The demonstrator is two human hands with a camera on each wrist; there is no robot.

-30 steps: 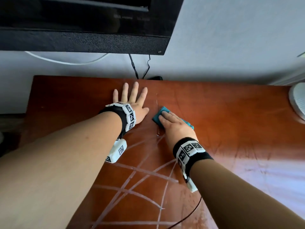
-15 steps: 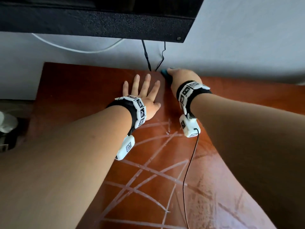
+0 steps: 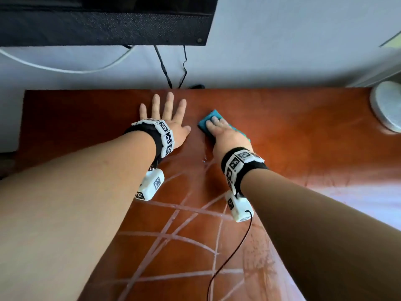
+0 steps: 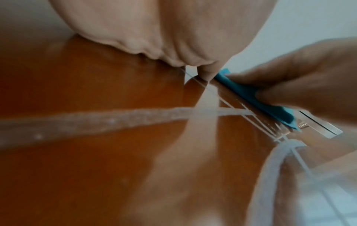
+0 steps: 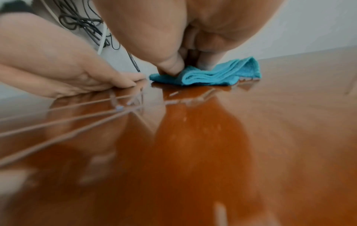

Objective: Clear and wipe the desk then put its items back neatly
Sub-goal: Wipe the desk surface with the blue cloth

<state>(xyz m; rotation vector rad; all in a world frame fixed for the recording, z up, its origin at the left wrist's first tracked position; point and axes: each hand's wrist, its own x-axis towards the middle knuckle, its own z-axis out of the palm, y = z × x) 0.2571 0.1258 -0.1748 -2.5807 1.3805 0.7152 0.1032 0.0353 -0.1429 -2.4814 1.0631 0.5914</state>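
Observation:
A folded teal cloth point(image 3: 211, 119) point(image 5: 216, 74) point(image 4: 251, 94) lies on the glossy red-brown desk point(image 3: 303, 137) near its back edge. My right hand point(image 3: 221, 131) lies flat on top of the cloth and presses it onto the wood with straight fingers. My left hand point(image 3: 167, 118) rests palm down on the desk just left of the cloth, fingers spread and straight, holding nothing. Wet streaks point(image 3: 173, 213) cross the desk nearer to me.
A black speaker bar point(image 3: 104, 25) hangs on the wall above the desk's back edge, with black cables point(image 3: 169, 68) and a white cable point(image 3: 65, 68) below it. A round white object point(image 3: 388, 105) sits at the desk's far right corner.
My right hand has pulled the cloth back from the desk's rear edge toward me and slightly right. The left hand has stayed flat in place.

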